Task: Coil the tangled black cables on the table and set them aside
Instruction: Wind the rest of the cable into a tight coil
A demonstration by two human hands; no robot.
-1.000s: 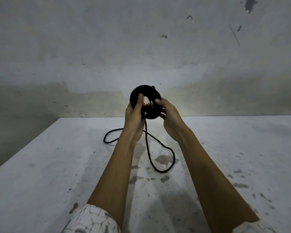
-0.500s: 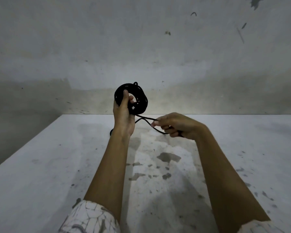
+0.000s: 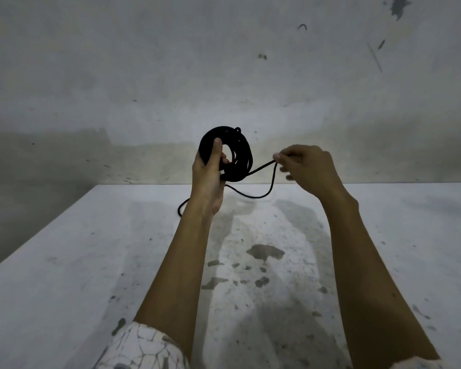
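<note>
A black cable wound into a round coil (image 3: 237, 153) is held up in front of the wall, above the far part of the table. My left hand (image 3: 209, 177) grips the coil's left side, thumb up along its rim. To the right, my right hand (image 3: 306, 169) pinches the loose strand of cable (image 3: 262, 169) that leads out of the coil. From that pinch the strand sags in a loop, passes behind my left wrist and reaches the table at the left. Its free end is hidden.
The white table (image 3: 91, 262) is stained with dark patches (image 3: 265, 253) near its middle. Its left edge runs diagonally at the left. A grey scuffed wall (image 3: 224, 75) stands right behind the far edge.
My right hand rose from near the table to coil height and moved right, drawing the loose strand out. The long loop that lay on the table a second ago has been taken up.
</note>
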